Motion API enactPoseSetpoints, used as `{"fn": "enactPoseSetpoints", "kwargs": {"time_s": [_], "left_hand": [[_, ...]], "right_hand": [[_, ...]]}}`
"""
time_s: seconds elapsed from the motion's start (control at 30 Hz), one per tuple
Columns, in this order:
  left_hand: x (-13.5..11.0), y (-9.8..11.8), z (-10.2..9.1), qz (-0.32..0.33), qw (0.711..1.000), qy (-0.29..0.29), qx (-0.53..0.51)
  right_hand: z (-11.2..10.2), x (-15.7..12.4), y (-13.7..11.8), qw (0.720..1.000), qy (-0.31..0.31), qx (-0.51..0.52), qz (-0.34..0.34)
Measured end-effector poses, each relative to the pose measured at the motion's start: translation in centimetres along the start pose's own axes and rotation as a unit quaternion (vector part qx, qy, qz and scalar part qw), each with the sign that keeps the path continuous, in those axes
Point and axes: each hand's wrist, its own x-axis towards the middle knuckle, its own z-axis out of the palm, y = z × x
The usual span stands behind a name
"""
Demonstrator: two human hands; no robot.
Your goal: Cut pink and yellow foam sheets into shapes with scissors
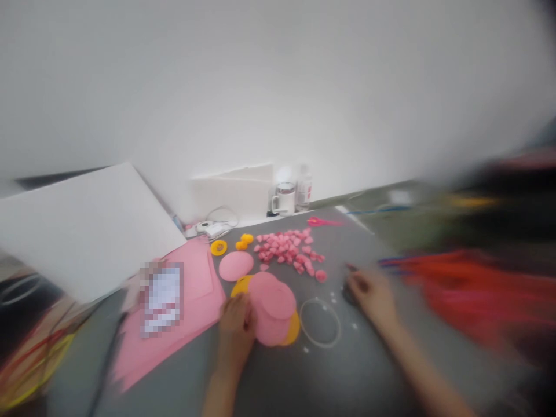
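Observation:
My left hand (237, 324) is at the left edge of several overlapping pink discs (278, 301), its fingers curled. A yellow disc (293, 329) shows beneath them. What the left fingers hold, if anything, is blurred. On the right, my right hand (371, 295) has its fingers bent together beside a small dark object (348, 293); blur hides whether they grip it. Between the hands lies a thin pale ring (320, 323) with small white bits around it. Another pink disc (236, 266) lies apart, behind my left hand.
Small pink pieces (284, 248) are heaped toward the back, near pink scissors (324, 222) and yellow pieces (218, 248). Pink sheets (197, 289) and a white board (91, 231) occupy the left. A mug (285, 200) and bottle (304, 188) stand by the wall. Red material (460, 289) is at right.

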Motion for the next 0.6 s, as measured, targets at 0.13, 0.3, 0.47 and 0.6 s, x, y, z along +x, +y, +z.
{"fn": "enactPoseSetpoints", "kwargs": {"time_s": [0.13, 0.3, 0.47, 0.6], "left_hand": [[-0.1, 0.1, 0.1, 0.007, 0.999, -0.032, -0.043], [-0.7, -0.5, 0.7, -0.032, 0.999, -0.012, 0.02], [-0.8, -0.5, 0.9, -0.013, 0.999, -0.033, 0.031], [-0.3, -0.3, 0.6, -0.07, 0.997, 0.008, 0.007]], "right_hand": [[-0.5, 0.1, -0.9, 0.998, 0.029, 0.024, -0.048], [-1.5, -1.4, -4.2, 0.968, -0.105, 0.098, -0.206], [-1.7, -2.9, -6.1, 0.962, -0.168, 0.063, -0.204], [-1.5, -2.4, -5.3, 0.978, -0.124, 0.032, -0.166]]}}
